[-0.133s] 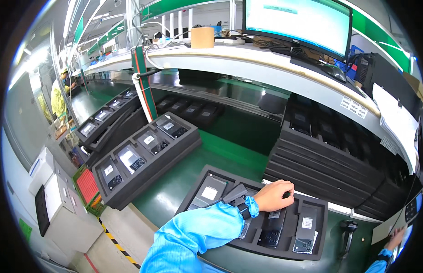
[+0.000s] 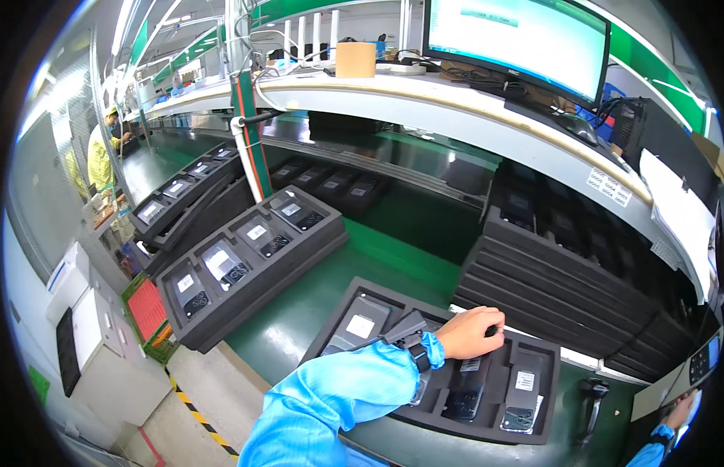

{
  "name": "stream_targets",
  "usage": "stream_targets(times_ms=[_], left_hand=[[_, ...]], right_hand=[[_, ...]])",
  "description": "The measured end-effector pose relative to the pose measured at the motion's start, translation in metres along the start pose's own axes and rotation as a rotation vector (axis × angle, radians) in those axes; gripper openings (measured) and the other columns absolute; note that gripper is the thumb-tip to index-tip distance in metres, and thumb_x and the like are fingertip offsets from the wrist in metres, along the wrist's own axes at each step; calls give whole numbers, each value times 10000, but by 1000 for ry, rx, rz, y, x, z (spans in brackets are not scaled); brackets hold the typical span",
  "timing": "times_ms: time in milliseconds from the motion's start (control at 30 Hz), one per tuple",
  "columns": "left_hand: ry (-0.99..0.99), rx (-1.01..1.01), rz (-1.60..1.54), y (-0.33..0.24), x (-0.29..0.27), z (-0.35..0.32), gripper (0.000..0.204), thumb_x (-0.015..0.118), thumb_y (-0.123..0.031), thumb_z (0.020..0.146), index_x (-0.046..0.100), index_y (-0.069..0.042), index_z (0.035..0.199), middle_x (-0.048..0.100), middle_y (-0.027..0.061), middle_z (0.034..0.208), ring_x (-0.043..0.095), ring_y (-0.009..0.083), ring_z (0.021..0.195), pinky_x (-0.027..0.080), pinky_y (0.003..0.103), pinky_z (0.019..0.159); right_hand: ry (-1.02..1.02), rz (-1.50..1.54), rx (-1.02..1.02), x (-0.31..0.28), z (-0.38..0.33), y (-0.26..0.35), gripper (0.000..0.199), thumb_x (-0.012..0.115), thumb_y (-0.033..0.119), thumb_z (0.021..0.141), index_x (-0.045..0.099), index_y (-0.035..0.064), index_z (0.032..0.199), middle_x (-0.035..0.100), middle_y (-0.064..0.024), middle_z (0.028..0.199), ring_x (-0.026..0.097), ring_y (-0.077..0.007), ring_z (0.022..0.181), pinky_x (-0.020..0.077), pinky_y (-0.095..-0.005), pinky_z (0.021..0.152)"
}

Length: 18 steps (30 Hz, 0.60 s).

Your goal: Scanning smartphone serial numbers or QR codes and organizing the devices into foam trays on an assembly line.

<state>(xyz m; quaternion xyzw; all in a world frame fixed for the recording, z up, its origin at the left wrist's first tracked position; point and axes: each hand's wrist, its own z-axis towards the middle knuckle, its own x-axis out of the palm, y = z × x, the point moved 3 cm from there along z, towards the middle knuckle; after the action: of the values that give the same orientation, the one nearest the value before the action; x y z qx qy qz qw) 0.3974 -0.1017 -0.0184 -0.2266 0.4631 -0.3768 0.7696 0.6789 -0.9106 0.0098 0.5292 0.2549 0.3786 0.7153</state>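
The head view shows the left hand (image 2: 467,333) in the lower middle of the frame, its back turned up and its fingers bent downward over a black foam tray (image 2: 496,397). The thumb and the fingers look near each other, with a small dark spot between them, but I cannot tell if they are pressed on something or only rest there. The hand covers the upper end of a dark phone (image 2: 465,401), which lies in its slot in the lower middle, camera end toward the lower edge. To its right lies another phone (image 2: 521,401) with a white label; to its left, beyond the blue sleeve (image 2: 331,393), is a labelled phone (image 2: 354,331). The right hand (image 2: 678,411) is at the lower right rim, just below a flat panel (image 2: 703,359); its grip is too distorted to tell. A dark handled device (image 2: 592,409) lies at lower right, and a stack of trays (image 2: 564,288) stands above it.
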Motion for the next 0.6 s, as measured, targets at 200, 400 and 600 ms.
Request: stream_targets(times_ms=[200,400,600], left_hand=[[14,68,-44,6,-3,1,144,691,-162,852,629,-33,863,673,123,922,664,303,924,528,398,834],[10,39,-155,-1,-7,3,101,668,-117,847,638,-21,845,704,118,969,686,267,932,532,373,867],[15,29,-140,-2,-8,3,85,645,-101,834,632,-17,831,706,111,945,695,252,924,538,370,858]], right_hand=[[97,34,239,2,-74,12,411,555,517,1011,618,153,1191,611,26,849,511,-59,626,377,-228,480],[-287,-115,-182,18,-101,80,510,574,539,1002,667,57,865,613,-14,678,476,-95,488,377,-275,460],[-301,-447,-351,-17,-88,69,437,504,375,1046,674,56,802,557,-23,560,460,-116,422,353,-286,403]])
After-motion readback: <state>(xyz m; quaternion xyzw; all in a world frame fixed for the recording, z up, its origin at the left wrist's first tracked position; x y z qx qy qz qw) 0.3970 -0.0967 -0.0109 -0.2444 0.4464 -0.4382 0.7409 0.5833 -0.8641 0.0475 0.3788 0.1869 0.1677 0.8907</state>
